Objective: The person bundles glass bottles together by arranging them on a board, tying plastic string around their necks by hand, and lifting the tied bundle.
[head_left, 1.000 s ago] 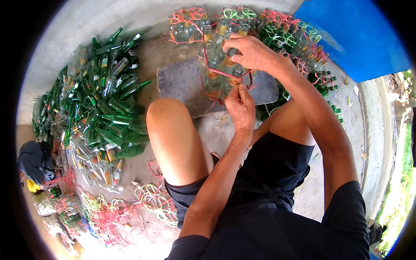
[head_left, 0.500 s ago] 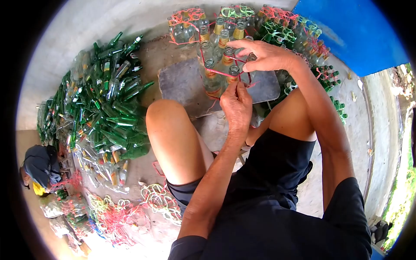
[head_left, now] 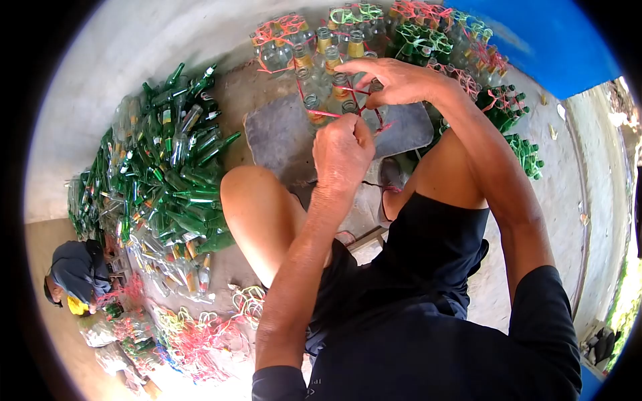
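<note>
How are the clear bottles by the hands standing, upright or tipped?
Upright: the clear bottles have their mouths facing up.

Clear bottles, red strap, grey slab

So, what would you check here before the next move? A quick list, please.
1. Clear glass bottles upright: ok.
2. Grey slab under them: ok.
3. Red strap passing the near bottles' necks: ok.
4. Left hand at the strap: ok.
5. Strap tied off: cannot tell; the left hand covers part of it.
6. Right hand clear of the bottles: not ok; it reaches over them, fingers spread.
</note>
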Motion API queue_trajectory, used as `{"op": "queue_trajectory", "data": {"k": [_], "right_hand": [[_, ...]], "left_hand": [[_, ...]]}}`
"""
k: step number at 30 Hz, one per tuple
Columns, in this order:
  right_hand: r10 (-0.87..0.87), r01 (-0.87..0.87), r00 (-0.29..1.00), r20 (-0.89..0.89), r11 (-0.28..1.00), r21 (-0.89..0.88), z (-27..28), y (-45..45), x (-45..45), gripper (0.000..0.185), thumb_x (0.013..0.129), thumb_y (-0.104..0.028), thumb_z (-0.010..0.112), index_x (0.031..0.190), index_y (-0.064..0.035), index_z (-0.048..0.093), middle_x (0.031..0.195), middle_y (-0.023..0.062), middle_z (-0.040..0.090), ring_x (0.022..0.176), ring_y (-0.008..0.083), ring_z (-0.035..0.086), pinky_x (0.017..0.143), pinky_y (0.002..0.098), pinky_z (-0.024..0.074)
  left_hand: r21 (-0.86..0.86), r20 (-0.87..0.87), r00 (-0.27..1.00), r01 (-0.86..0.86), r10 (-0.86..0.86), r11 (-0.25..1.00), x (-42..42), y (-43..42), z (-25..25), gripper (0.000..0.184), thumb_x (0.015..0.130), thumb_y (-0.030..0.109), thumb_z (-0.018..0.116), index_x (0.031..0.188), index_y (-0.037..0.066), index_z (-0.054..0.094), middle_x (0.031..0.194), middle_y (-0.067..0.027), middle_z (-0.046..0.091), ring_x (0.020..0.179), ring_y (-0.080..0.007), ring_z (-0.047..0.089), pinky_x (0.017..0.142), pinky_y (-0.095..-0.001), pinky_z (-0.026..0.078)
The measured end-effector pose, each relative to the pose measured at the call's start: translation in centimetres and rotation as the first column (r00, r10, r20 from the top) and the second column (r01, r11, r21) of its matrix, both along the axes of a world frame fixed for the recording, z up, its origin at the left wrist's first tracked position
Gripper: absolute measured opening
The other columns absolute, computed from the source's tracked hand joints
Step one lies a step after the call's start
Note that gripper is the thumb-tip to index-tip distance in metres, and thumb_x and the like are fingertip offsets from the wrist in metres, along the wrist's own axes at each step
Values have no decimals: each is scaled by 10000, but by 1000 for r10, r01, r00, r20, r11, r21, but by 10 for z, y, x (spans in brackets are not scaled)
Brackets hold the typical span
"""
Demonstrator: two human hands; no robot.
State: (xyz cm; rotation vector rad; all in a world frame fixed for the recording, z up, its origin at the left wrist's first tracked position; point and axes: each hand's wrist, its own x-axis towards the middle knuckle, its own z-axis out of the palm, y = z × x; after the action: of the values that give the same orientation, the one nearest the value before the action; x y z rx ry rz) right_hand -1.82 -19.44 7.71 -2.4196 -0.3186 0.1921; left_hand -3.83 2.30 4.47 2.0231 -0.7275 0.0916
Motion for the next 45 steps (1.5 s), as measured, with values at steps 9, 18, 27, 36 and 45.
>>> {"op": "queue_trajectory", "data": {"k": [9,18,27,36,45], "right_hand": [[-17,14,998,64,999,47,-6,-2,-2,862,752,-33,800,1540,-159,475,1397,134,608,1105,255,685,926,426,558],[-25,24,999,45,999,27,-8,-4,4,822,753,-50,745,1528,-135,486,1385,136,628,1077,271,687,927,431,568],[4,-9,995,102,999,41,-13,-4,3,793,795,-64,747,1535,-148,474,1373,143,641,1134,286,676,997,440,551],[14,-18,990,143,1000,21,-17,-5,3,765,807,-66,738,1523,-170,488,1420,144,621,1187,299,661,1008,457,544],[-18,16,996,93,1000,16,-12,-2,-2,764,820,-35,720,1530,-181,479,1435,143,605,1178,300,663,979,464,540]], "left_hand": [[375,89,977,148,-194,915,43,-1,38,154,822,131,660,749,12,723,784,-225,700,771,-440,700,720,-514,576],[532,124,963,138,-238,835,75,-18,57,171,830,138,631,805,24,756,830,-245,717,828,-450,713,789,-521,590],[483,164,974,57,-155,873,86,-13,31,151,822,107,648,766,-12,723,817,-277,685,808,-466,693,747,-518,577],[270,3,999,-39,40,962,64,5,4,181,855,121,635,800,-42,692,652,-242,597,539,-264,606,576,-419,493],[-305,-392,906,-288,156,908,29,2,-12,151,889,53,721,905,-94,752,701,-7,678,640,-51,534,563,-270,441]]}}
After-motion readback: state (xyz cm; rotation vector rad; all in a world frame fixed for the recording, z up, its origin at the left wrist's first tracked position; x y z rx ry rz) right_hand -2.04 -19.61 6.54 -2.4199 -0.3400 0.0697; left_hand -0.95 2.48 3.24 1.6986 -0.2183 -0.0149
